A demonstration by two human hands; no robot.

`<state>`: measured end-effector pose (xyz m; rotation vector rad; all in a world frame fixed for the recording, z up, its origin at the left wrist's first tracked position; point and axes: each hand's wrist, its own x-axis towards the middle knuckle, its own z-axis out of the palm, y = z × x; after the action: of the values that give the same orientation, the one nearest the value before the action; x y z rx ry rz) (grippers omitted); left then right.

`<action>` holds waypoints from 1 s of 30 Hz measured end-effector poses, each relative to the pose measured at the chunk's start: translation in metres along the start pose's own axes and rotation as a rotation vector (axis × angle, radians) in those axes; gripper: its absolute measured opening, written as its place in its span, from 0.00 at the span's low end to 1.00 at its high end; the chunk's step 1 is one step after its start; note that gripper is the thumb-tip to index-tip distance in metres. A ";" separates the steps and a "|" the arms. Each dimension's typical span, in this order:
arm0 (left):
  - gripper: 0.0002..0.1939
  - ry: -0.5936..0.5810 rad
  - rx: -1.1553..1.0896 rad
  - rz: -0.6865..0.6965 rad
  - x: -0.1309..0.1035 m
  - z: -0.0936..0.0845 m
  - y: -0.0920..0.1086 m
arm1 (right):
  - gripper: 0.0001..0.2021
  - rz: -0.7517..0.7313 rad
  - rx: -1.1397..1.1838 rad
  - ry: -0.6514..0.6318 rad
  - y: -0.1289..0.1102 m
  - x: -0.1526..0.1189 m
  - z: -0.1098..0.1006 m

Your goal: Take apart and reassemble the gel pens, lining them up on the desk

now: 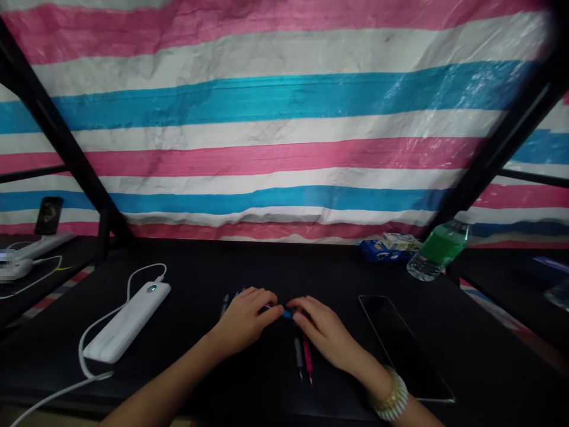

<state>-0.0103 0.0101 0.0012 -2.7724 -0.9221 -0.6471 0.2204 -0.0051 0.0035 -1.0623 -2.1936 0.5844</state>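
Near the middle of the black table, my left hand (246,317) and my right hand (322,329) face each other, thumbs and fingertips drawn together. A small blue object (287,314) sits between the two hands, pinched by the right fingertips; a thin pale piece shows at the left fingertips. Below the right hand, a grey pen (298,354) and a pink pen (307,357) lie side by side, tips toward me. Another grey pen (224,303) is partly hidden behind the left hand, with a bit of blue beside it. A beaded bracelet is on the right wrist.
A white power bank (128,323) with a cable lies at the left. On the right are a dark phone or tablet (404,347), a bottle with a green label (441,248) and small blue packs (382,250). Striped plastic sheeting (284,101) hangs behind the table (200,267).
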 end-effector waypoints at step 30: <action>0.15 -0.373 -0.351 -0.486 0.030 -0.015 0.015 | 0.08 -0.229 -0.631 0.044 0.009 0.002 0.007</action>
<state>0.0149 0.0105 0.0275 -3.0514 -1.7490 -0.3754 0.2193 0.0009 -0.0068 -1.0770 -2.4760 -0.2559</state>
